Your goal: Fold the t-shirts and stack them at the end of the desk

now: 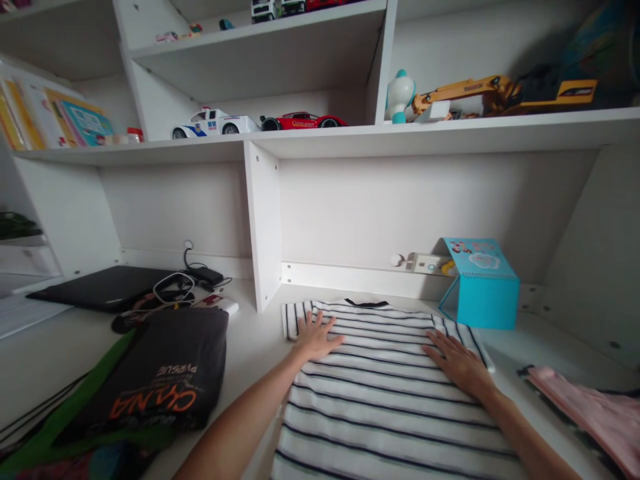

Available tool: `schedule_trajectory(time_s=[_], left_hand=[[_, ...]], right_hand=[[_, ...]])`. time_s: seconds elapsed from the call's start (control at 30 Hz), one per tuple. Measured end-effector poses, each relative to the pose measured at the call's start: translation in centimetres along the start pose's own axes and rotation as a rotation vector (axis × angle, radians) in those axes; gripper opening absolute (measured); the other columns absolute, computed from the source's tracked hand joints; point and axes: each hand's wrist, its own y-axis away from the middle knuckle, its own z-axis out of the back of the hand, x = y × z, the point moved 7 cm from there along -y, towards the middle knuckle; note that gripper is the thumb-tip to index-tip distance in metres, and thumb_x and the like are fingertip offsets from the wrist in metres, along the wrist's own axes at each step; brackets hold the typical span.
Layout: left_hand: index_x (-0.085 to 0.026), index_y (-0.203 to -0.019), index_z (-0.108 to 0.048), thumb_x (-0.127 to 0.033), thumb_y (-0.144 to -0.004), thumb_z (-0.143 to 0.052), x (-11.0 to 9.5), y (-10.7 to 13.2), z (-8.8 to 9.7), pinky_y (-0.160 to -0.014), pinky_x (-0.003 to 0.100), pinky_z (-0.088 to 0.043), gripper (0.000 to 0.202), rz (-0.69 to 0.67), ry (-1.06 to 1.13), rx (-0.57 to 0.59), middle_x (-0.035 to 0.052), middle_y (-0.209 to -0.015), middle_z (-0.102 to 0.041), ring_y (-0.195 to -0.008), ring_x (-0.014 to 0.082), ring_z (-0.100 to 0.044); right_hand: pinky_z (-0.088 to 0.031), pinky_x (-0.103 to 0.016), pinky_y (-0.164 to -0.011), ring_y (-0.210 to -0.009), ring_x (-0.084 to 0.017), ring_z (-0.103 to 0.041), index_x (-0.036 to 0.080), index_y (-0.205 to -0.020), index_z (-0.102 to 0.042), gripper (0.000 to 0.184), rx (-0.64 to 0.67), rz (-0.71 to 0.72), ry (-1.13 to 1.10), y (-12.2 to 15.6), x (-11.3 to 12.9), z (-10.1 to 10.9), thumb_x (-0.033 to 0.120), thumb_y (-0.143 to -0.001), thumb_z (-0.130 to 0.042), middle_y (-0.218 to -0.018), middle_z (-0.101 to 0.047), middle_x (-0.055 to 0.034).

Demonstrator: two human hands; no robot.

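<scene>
Both palms press flat, fingers spread: left hand and right hand lie on the striped shirt, which stretches beneath and between them, gripping nothing.

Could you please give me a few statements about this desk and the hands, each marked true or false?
1. The left hand and the right hand lie flat on the striped shirt. True.
2. The blue box stands left of the striped shirt. False: it stands at the shirt's right rear corner, beyond the right hand.
3. A red toy car sits beside a white toy car on the shelf. True.
4. The right hand presses the dark folded shirt. False: it lies untouched, left of the left hand.
</scene>
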Motion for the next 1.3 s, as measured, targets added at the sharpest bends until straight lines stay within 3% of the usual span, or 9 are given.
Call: schedule_trajectory(time_s=[0.43, 0.6, 0.8, 0.93, 1.07, 1.17, 1.23, 1.3], left_hand=[[-0.033, -0.14, -0.013, -0.075, -0.074, -0.015, -0.1, -0.2, 0.1, -0.101, 0.058, -0.001, 0.078, 0.005, 0.026, -0.014, 0.003, -0.148, -0.004, -0.131, 0.0371, 0.004], [-0.032, -0.14, -0.014, -0.076, -0.074, -0.014, 0.1, -0.3, 0.0, -0.101, 0.058, 0.0, 0.079, -0.005, 0.045, -0.018, 0.0038, -0.148, -0.006, -0.132, 0.0363, 0.005], [-0.033, -0.14, -0.015, -0.075, -0.075, -0.016, 0.2, -0.3, 0.2, -0.101, 0.058, -0.001, 0.078, -0.017, 0.061, 0.0, 0.003, -0.148, -0.003, -0.131, 0.037, 0.006], [-0.032, -0.14, -0.016, -0.074, -0.076, -0.016, 0.0, -0.3, 0.2, -0.101, 0.057, -0.002, 0.077, -0.017, 0.057, 0.003, 0.0036, -0.148, -0.005, -0.131, 0.0368, 0.005], [-0.031, -0.14, -0.014, -0.074, -0.076, -0.016, 0.0, -0.3, 0.2, -0.101, 0.058, -0.004, 0.078, -0.008, 0.05, 0.017, 0.0052, -0.148, -0.002, -0.131, 0.0371, 0.006], [-0.031, -0.14, -0.016, -0.076, -0.072, -0.023, 0.3, -0.7, 0.4, -0.099, 0.06, -0.008, 0.081, -0.019, 0.053, 0.122, 0.0063, -0.147, -0.002, -0.131, 0.0397, 0.004], [-0.032, -0.138, -0.023, -0.075, -0.072, -0.027, 1.1, -1.3, 0.8, -0.098, 0.058, -0.015, 0.079, -0.035, 0.054, 0.209, 0.0063, -0.147, -0.009, -0.131, 0.0398, -0.004], [-0.031, -0.134, -0.032, -0.071, -0.074, -0.031, 2.6, -2.4, 1.6, -0.098, 0.055, -0.021, 0.071, -0.02, 0.061, 0.219, 0.0065, -0.145, -0.019, -0.13, 0.0381, -0.013]], right_hand=[[-0.033, -0.042, -0.098, -0.128, -0.024, -0.027, 0.029, -0.131, -0.039, 0.055, -0.034, -0.039, 0.027, -0.3, -0.4, -0.7, 0.05, -0.081, -0.027, -0.14, -0.033, 0.0014], [-0.032, -0.043, -0.098, -0.128, -0.024, -0.028, 0.031, -0.128, -0.042, 0.053, -0.034, -0.024, 0.009, -0.3, -0.7, -1.2, 0.05, -0.081, -0.028, -0.138, -0.035, 0.0023], [-0.03, -0.041, -0.1, -0.13, -0.022, -0.022, 0.023, -0.137, -0.028, 0.059, -0.01, -0.042, 0.09, -0.4, -0.9, -1.6, 0.049, -0.084, -0.027, -0.142, -0.029, 0.0002], [-0.028, -0.04, -0.102, -0.131, -0.023, -0.021, 0.024, -0.138, -0.027, 0.058, 0.026, -0.049, 0.105, -0.1, -0.4, -1.3, 0.048, -0.085, -0.028, -0.143, -0.027, -0.0004], [-0.027, -0.043, -0.102, -0.131, -0.023, -0.021, 0.026, -0.138, -0.026, 0.055, 0.066, -0.068, 0.095, 0.0, 0.0, -0.2, 0.048, -0.088, -0.027, -0.144, -0.025, -0.0002], [-0.025, -0.057, -0.097, -0.128, -0.031, -0.025, 0.026, -0.136, -0.031, 0.052, 0.106, -0.093, 0.096, 0.1, 0.9, 1.8, 0.047, -0.088, -0.029, -0.142, -0.027, -0.0045], [-0.023, -0.065, -0.093, -0.126, -0.038, -0.025, 0.018, -0.132, -0.038, 0.05, 0.118, -0.092, 0.105, 0.7, 2.9, 3.6, 0.04, -0.088, -0.035, -0.14, -0.03, -0.0141], [-0.024, -0.061, -0.095, -0.126, -0.038, -0.026, 0.01, -0.128, -0.044, 0.048, 0.123, -0.013, 0.098, 2.2, 7.1, 5.3, 0.033, -0.086, -0.04, -0.138, -0.031, -0.0202]])
